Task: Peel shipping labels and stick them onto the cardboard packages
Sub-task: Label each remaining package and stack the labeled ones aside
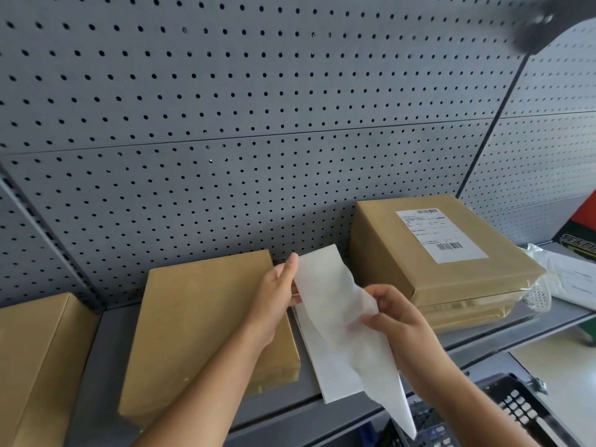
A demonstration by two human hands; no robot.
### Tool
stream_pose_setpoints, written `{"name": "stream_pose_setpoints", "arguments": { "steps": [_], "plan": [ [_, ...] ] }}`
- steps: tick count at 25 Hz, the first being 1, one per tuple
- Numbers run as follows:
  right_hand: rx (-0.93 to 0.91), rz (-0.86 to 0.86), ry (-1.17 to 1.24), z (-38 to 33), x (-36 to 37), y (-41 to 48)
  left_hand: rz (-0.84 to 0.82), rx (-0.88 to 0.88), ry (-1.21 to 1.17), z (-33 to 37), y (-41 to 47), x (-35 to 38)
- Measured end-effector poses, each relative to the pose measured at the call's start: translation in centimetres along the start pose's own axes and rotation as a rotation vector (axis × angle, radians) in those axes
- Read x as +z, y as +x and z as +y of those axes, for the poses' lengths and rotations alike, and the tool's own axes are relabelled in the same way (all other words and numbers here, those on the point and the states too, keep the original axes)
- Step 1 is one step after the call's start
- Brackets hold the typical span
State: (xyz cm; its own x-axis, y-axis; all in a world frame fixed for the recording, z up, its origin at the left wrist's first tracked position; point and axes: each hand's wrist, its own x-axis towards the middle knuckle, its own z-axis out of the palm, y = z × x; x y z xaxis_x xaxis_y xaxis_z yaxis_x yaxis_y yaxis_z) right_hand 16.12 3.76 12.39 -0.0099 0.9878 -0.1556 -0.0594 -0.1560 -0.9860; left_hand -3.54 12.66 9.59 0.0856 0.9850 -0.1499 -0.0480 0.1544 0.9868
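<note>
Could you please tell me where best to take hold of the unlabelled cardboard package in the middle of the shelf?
Probably the near edge of the package, from the front, thumb on top: it lies flat and thin, its far edge meets the pegboard, and white sheets crowd its right side.

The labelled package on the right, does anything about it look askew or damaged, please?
Its shipping label lies flat and roughly square. Only crumpled clear plastic pokes out under the package at its right corner.
</note>
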Motion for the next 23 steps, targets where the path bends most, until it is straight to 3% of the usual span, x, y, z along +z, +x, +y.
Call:
{"name": "stream_pose_setpoints", "arguments": {
  "steps": [3,9,11,14,18,23],
  "plan": [
    [0.042,-0.068,-0.054,1.8,-0.8,-1.1,0.061,-0.058,-0.091,0.0,0.6,-0.5],
    [0.088,-0.196,-0.265,2.5,-2.0,-1.3,0.117,-0.007,-0.093,-0.8,0.8,-0.7],
    [-0.03,-0.039,-0.431,2.0,-2.1,0.0,0.114,0.033,-0.047,-1.0,0.6,-0.8],
    [-0.348,0.166,-0.755,0.4,-1.0,2.5,0.082,0.078,0.005,-1.0,0.1,-0.6],
    [-0.642,0.116,-1.044,-0.8,2.4,5.6,0.021,0.091,0.035,-1.0,-0.1,-0.5],
    [-0.699,0.033,-1.167,-0.8,4.4,7.7,-0.01,0.107,-0.006,-1.3,-0.3,-1.0]
  ]
}}
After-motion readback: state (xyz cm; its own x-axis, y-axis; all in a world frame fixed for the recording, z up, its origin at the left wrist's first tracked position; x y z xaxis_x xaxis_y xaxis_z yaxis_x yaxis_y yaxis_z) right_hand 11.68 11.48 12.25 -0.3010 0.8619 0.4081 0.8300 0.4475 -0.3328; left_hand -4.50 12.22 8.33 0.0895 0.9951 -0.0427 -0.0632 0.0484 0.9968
